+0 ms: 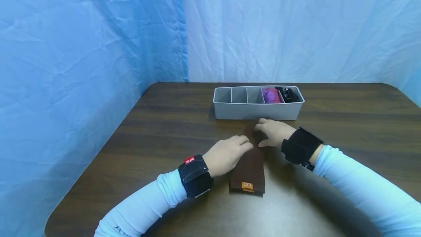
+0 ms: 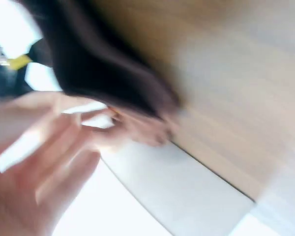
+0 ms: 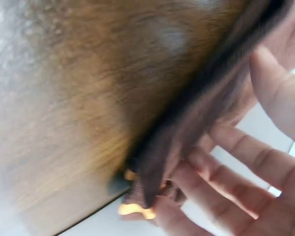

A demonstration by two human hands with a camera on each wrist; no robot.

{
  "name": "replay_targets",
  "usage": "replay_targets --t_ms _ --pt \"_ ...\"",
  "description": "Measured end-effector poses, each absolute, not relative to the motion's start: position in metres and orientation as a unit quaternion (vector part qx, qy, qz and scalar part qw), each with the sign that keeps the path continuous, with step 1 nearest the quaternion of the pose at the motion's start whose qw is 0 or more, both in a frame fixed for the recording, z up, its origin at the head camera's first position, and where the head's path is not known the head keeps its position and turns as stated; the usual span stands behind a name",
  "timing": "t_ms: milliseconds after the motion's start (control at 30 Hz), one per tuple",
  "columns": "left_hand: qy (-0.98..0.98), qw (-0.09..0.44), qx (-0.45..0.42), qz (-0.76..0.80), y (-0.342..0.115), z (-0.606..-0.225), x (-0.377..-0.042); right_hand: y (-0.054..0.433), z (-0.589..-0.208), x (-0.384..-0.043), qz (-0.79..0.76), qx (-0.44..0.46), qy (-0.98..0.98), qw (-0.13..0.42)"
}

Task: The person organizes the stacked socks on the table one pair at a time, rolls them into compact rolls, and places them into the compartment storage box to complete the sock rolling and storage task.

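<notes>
A long brown sock (image 1: 248,171) lies flat on the table, its cuff towards me with an orange mark on it. More than one layer shows at the cuff edge. My left hand (image 1: 228,153) rests at the sock's left side, near its middle, fingers loosely bent. Over the far end, my right hand (image 1: 275,132) touches the fabric with thumb and fingers spread apart. In the right wrist view the straight fingers (image 3: 221,182) lie against the dark sock (image 3: 187,123), close to an orange patch. The left wrist view is blurred, its hand (image 2: 44,152) beside the sock (image 2: 108,69).
Just beyond the hands stands a grey divided box (image 1: 253,112). Its right compartments hold a purple and pink bundle (image 1: 271,95) and a black bundle (image 1: 289,95); the three left ones show bare walls. Blue sheets (image 1: 98,46) hang behind and left of the wooden table (image 1: 148,127).
</notes>
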State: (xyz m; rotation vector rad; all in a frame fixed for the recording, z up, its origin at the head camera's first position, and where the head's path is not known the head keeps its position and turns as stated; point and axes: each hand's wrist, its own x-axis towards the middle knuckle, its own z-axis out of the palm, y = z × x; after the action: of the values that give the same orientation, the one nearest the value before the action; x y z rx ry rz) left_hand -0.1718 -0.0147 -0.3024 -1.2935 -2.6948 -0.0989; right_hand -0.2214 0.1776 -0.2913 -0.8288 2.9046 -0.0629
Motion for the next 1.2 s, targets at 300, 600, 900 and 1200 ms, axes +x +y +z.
replay_targets --t_ms 300,600,900,1200 --pt "-0.904 -0.112 -0.409 0.051 -0.019 -0.312 -0.161 0.173 -0.293 -0.218 0.026 -0.212 0.970 0.116" --pt "-0.902 -0.126 -0.407 0.068 -0.013 -0.309 -0.159 0.178 -0.298 -0.215 0.045 -0.205 0.967 0.146" --pt "-0.853 0.102 -0.512 -0.031 -0.027 -0.280 -0.129 0.194 -0.279 -0.174 -0.076 -0.337 0.937 -0.052" --pt "-0.837 0.071 -0.540 -0.056 -0.029 -0.285 -0.127 0.190 -0.278 -0.125 -0.130 -0.412 0.902 -0.001"
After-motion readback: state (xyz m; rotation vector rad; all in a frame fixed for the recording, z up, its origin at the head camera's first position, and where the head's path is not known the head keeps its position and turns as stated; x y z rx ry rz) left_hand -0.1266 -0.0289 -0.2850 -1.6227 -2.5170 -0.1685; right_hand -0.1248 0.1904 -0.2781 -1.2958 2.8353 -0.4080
